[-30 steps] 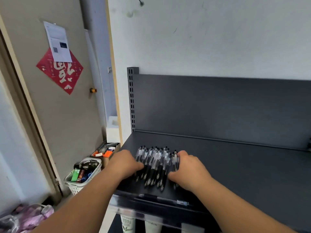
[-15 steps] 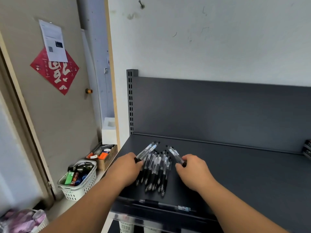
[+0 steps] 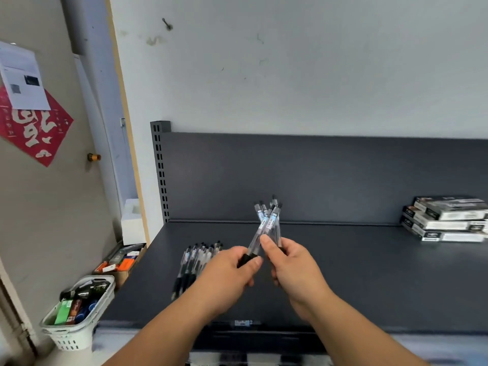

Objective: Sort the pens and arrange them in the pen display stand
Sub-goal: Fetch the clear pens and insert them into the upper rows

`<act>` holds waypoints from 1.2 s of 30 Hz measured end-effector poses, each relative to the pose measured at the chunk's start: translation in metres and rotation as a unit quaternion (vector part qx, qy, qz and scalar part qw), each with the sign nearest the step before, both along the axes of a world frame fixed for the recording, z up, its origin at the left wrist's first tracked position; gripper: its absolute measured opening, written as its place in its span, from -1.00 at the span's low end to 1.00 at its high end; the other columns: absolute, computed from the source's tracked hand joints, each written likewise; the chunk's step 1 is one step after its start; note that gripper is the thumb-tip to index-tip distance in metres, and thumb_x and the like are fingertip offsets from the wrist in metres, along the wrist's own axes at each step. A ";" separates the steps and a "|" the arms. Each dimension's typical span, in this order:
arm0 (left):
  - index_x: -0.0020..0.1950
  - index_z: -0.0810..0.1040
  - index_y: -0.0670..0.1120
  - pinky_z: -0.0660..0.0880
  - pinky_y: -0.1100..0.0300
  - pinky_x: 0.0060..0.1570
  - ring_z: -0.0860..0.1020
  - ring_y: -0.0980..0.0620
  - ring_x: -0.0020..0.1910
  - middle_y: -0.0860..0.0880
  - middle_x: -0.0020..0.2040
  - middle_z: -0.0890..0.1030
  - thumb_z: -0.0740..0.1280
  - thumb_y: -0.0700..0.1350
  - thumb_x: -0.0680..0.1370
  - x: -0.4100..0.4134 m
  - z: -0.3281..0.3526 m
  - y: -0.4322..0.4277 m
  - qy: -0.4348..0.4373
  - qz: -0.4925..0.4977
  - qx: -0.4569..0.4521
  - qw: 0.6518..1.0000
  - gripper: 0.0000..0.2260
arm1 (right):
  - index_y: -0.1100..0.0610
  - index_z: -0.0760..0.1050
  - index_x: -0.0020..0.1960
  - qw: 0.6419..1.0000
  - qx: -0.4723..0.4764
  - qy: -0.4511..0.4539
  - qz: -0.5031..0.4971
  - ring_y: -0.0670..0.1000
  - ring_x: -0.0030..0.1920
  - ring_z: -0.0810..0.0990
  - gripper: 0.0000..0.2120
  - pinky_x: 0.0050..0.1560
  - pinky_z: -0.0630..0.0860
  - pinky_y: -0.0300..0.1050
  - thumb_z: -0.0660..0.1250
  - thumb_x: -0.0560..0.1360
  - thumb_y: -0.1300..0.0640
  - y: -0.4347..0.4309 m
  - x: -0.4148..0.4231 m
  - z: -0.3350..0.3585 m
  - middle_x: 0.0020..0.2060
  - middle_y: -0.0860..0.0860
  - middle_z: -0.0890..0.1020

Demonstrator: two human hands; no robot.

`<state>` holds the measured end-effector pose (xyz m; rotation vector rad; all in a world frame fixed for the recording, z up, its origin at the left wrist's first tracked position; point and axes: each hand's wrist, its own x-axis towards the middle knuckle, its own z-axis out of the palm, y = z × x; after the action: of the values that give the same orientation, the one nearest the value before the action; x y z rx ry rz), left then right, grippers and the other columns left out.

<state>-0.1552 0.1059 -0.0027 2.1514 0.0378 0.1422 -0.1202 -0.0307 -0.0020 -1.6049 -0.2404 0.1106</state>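
Several clear-barrelled pens with black grips lie in a row (image 3: 194, 260) on the dark shelf (image 3: 369, 273), left of my hands. My left hand (image 3: 227, 273) grips pens by their black grips, their caps pointing up and right. My right hand (image 3: 290, 262) holds a few more pens, which cross the others above the shelf as a raised bunch (image 3: 268, 220). Both hands touch at the fingertips. No pen display stand shows in this view.
Stacked flat boxes (image 3: 446, 220) sit at the shelf's far right. A white basket (image 3: 76, 318) of small items and a cardboard box (image 3: 120, 262) stand on the floor at the left. The shelf's back panel (image 3: 317, 178) rises behind.
Both hands have lifted off the row, each taking pens up, and brought them together above the shelf. The view has swung right, so the stacked boxes now show.
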 end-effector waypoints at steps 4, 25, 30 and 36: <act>-0.15 0.61 -0.02 0.42 0.27 -0.32 0.48 0.17 -0.43 0.07 -0.38 0.61 0.33 0.04 0.55 -0.003 0.008 -0.045 -0.010 -0.054 -0.003 0.998 -0.82 | 0.19 0.61 -0.08 0.999 0.048 0.011 -0.017 -0.12 -0.52 0.31 -0.78 -0.50 0.31 -0.26 0.34 0.55 0.03 -0.050 -0.010 0.006 -0.53 -0.05 0.40; 0.09 0.59 -0.22 0.57 -0.05 -0.17 0.59 -0.07 -0.40 -0.20 -0.05 0.69 0.23 -0.02 0.62 -0.044 0.018 -0.471 0.077 -0.262 -0.322 0.906 -0.71 | 0.15 0.51 -0.12 0.996 0.006 0.054 -0.072 -0.11 -0.49 0.31 -0.86 -0.48 0.29 -0.29 0.26 0.60 0.17 -0.458 -0.132 0.019 -0.53 -0.10 0.50; 0.05 0.60 -0.14 0.58 0.05 -0.21 0.64 -0.07 -0.26 -0.16 -0.06 0.69 0.26 0.00 0.61 -0.046 0.015 -0.546 0.054 -0.234 -0.299 0.923 -0.76 | 0.12 0.48 -0.13 0.990 -0.045 0.044 -0.129 -0.10 -0.52 0.37 -0.78 -0.48 0.30 -0.26 0.23 0.61 0.03 -0.524 -0.143 0.016 -0.55 -0.11 0.50; 0.03 0.58 -0.13 0.59 0.06 -0.06 0.65 -0.05 -0.17 -0.08 -0.16 0.70 0.22 -0.11 0.62 -0.023 0.029 -0.601 0.074 -0.218 -0.401 0.887 -0.83 | 0.08 0.42 -0.13 0.966 -0.156 0.004 -0.205 -0.06 -0.53 0.43 -0.72 -0.41 0.38 -0.16 0.15 0.63 -0.08 -0.576 -0.116 0.002 -0.50 0.04 0.52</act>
<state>-0.1784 -0.4951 0.0262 1.2900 -0.2572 -0.2649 -0.2365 -0.6065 0.0000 -1.9344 0.1259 -0.1738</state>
